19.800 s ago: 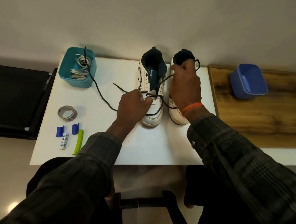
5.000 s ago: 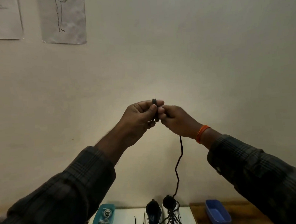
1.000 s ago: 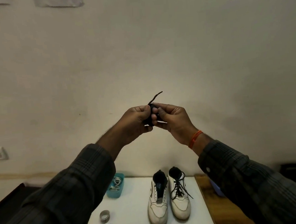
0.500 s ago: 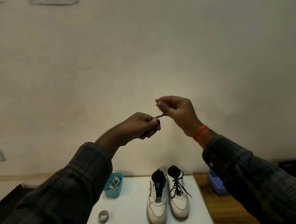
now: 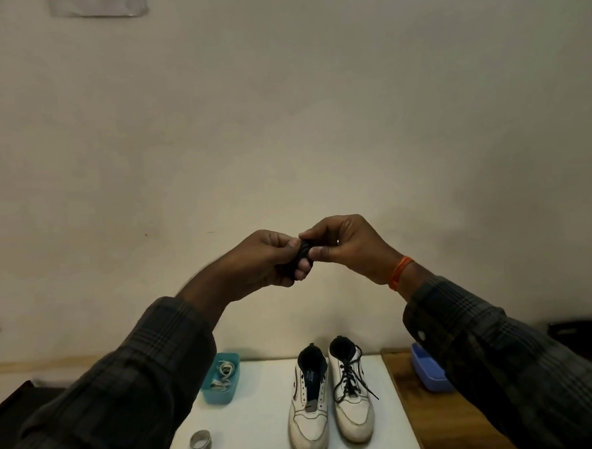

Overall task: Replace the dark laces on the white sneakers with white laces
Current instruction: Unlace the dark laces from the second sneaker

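High above table (image 5: 263,415), our left hand (image 5: 262,260) and right hand (image 5: 347,245) both pinch rolled-up dark lace (image 5: 303,253); left sneaker (image 5: 309,416) has none

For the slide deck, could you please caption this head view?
Both hands, left and right, grip a bundled dark lace above an unlaced sneaker and a laced one.

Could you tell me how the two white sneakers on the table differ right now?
The left sneaker has no lace: its eyelets are empty and its tongue is bare. The right sneaker has its dark lace crisscrossed up the front, with loose ends trailing. The left sneaker's toe lies nearer the camera. Both are white, upright, side by side, toes toward the camera.
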